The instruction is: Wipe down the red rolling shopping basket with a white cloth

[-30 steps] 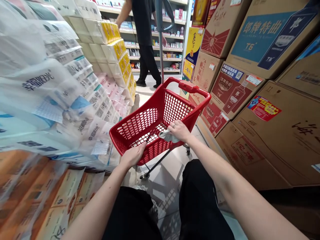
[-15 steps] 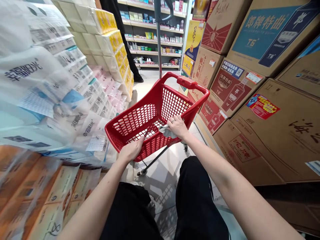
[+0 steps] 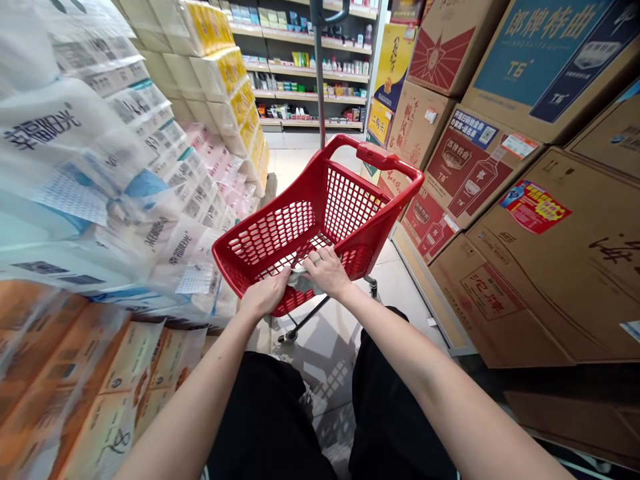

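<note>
A red plastic shopping cart stands in front of me, its basket wall full of holes. My left hand is closed over the near rim, thumb inside and fingers out of sight behind the wall. Just to the right, my right hand presses a pale grey cloth onto the same rim, its fingers wrapped over the cloth. Both hands are almost touching. The cart's handle is at the far right end of the basket.
Plastic-wrapped paper packs are stacked along the left, with orange packs nearer me. Cardboard boxes form a wall on the right. Shelves of small goods stand behind the cart. A grey pole rises behind the basket.
My right hand has slid the cloth leftward along the near rim, up to my left hand. The dark-clothed leg at the back left has gone from view.
</note>
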`<state>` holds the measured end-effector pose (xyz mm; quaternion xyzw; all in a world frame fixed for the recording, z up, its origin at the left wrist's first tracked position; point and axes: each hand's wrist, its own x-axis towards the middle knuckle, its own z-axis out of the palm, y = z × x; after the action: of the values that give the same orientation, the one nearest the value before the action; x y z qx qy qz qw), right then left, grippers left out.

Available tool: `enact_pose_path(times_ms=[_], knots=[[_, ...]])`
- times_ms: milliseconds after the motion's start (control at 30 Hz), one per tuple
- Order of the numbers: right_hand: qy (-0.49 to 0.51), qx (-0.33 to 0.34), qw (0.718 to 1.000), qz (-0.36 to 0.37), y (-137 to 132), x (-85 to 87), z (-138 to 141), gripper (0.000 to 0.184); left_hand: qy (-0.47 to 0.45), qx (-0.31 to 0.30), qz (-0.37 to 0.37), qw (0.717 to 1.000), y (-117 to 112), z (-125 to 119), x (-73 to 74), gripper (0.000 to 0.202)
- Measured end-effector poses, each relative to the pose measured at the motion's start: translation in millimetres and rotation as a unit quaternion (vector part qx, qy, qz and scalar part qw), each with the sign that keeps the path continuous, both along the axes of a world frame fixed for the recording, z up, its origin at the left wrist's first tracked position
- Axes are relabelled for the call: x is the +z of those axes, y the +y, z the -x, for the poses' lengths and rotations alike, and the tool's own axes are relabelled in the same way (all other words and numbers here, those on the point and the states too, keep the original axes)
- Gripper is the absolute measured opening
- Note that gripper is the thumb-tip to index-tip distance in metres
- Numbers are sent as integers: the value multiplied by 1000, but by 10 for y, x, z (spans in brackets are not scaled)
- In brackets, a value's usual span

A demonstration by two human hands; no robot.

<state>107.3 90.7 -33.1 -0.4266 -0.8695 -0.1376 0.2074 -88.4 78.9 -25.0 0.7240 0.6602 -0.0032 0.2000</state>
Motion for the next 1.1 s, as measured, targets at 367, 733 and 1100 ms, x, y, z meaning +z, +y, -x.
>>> enact_pose_path(times_ms=[367,733,1100], knots=[[-37,28,999,10,44,88,-33,32,-3,-19,0,1000,-62,-35,110,72],[-51,-25,998,2,402,297,-805,30,1,10,-7,1000,-76,-50,85,83],[15,3,1000,14,61,25,-15,30,1,29,-13,999,-77,-99,106,83]])
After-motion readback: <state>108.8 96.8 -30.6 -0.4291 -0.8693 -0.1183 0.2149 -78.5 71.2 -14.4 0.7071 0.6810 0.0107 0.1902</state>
